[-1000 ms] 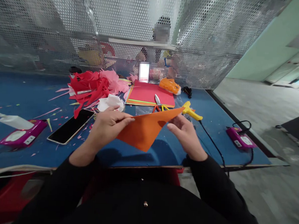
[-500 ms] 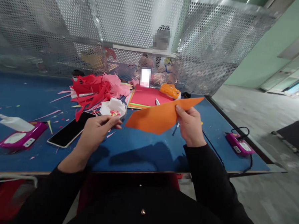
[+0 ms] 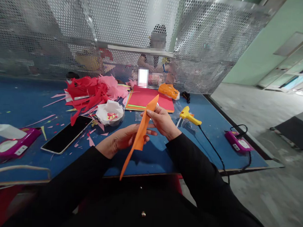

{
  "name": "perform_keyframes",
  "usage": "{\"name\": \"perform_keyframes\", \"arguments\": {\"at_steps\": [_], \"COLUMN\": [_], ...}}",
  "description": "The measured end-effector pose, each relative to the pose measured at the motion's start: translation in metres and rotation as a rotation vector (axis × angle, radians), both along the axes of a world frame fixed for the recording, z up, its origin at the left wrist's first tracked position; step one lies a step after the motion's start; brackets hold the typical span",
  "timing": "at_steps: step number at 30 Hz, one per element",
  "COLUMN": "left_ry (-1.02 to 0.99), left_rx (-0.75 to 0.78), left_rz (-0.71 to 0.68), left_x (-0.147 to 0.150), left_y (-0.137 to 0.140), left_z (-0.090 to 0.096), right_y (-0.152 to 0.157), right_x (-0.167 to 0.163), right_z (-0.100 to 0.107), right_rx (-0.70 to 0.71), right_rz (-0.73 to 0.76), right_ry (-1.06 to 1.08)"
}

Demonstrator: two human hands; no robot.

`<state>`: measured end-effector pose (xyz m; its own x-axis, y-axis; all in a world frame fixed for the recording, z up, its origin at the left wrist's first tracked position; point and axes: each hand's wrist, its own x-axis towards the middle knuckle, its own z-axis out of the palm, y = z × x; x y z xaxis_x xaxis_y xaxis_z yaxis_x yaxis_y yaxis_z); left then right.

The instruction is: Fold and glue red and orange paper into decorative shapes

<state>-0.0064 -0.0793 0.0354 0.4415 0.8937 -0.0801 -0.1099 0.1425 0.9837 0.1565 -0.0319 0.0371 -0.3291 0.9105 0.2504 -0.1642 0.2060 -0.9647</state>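
Observation:
A folded piece of orange paper (image 3: pixel 140 135) stands tilted, nearly edge-on, above the front of the table. My right hand (image 3: pixel 163 122) pinches its upper part, the thumb on the near face. Coming from the left, my left hand (image 3: pixel 122 137) has its fingers stretched out behind the paper, their tips showing past its right side; whether they grip it is hidden. Left of my hands is a round dish (image 3: pixel 111 113) lined with white paper, with small red and yellow bits inside. Behind the orange paper lies a stack of coloured sheets (image 3: pixel 138 98), red on top.
A yellow glue gun (image 3: pixel 188 116) with a black cord lies at right, near a purple power socket (image 3: pixel 238 141). At left are a phone (image 3: pixel 67 134), another purple socket (image 3: pixel 15 143) and red and pink paper scraps (image 3: pixel 89 90). A perforated screen (image 3: pixel 128 20) borders the back; a person sits behind it.
The orange paper has turned from broadside to nearly edge-on and moved left and nearer. My right hand moved left with it; my left hand moved right, its fingers now behind the paper.

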Motion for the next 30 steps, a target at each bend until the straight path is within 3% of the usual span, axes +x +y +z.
{"name": "perform_keyframes", "arguments": {"at_steps": [4, 11, 18, 24, 30], "left_ry": [-0.068, -0.19, -0.247, -0.264, -0.296], "left_rx": [-0.176, -0.25, -0.259, -0.261, -0.253], "left_rz": [0.027, 0.302, 0.444, 0.483, 0.523], "left_x": [-0.006, -0.022, -0.021, -0.021, -0.022], "left_y": [0.005, 0.013, 0.014, 0.014, 0.015], "left_z": [-0.002, -0.007, -0.011, -0.01, -0.008], "right_y": [0.012, 0.031, 0.027, 0.042, 0.055], "right_x": [0.006, 0.024, 0.023, 0.023, 0.03], "right_z": [-0.008, -0.027, -0.037, -0.039, -0.035], "right_rx": [0.053, 0.103, 0.144, 0.084, -0.01], "right_rz": [-0.108, -0.524, -0.645, -0.627, -0.678], "right_ry": [-0.173, -0.705, -1.132, -1.224, -1.052]}}
